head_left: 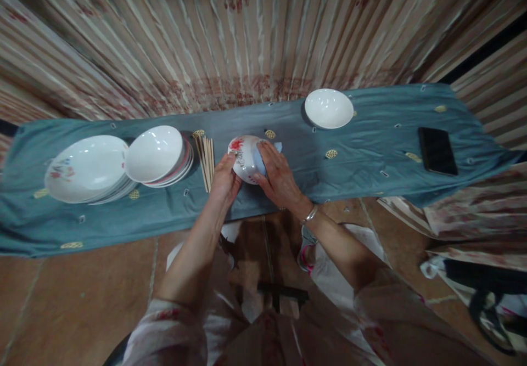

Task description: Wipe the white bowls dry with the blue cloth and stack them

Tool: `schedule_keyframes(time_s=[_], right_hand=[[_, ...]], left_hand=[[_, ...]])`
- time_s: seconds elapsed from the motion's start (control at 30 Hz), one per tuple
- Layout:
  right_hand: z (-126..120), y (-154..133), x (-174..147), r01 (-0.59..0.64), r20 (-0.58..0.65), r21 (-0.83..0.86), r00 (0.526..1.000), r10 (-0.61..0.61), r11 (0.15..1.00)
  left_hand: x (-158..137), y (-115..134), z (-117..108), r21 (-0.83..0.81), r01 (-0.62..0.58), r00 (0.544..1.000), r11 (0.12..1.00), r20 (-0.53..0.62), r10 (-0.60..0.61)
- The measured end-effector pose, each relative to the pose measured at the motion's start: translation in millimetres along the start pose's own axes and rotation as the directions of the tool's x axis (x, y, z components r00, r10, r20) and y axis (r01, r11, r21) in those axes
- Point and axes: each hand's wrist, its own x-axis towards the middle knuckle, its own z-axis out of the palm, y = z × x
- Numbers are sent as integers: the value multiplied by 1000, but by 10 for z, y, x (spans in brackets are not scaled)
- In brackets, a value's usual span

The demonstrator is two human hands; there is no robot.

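Note:
Between my hands is a white bowl [246, 160] with a red floral pattern, its outer side turned up toward me. My left hand [225, 178] grips the bowl's left edge, thumb on the outside. A light blue cloth [259, 163] lies under my right hand [280, 173], whose fingers press it against the bowl's outer surface. Just left of my left hand, several wooden chopsticks [206, 163] lie side by side on the cloth-covered table. Part of the bowl's right side is hidden by my right hand.
Stacked bowls [154, 155] and stacked larger plates [88, 168] stand at the left. A single white bowl [329, 109] sits toward the back right. A dark phone-like object [437, 151] lies at the far right of the blue-green tablecloth [370, 163]. Pleated curtains [263, 42] hang behind.

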Motion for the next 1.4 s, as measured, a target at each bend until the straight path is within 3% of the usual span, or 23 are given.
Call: schedule_keyframes(time_s=[0.47,0.83,1.4], right_hand=[[-2,66,19,-59,-59,-90,997,54,994],[-8,114,-8,-58,-127,-124,991,42,991],[-41,76,-89,-25,-123,-79,992,15,997]], left_hand=[[-54,57,91,-66,72,994,995,-78,-77],[-30,41,74,-74,50,996,996,-69,-56],[-14,11,84,-62,3,994,998,-110,-10]])
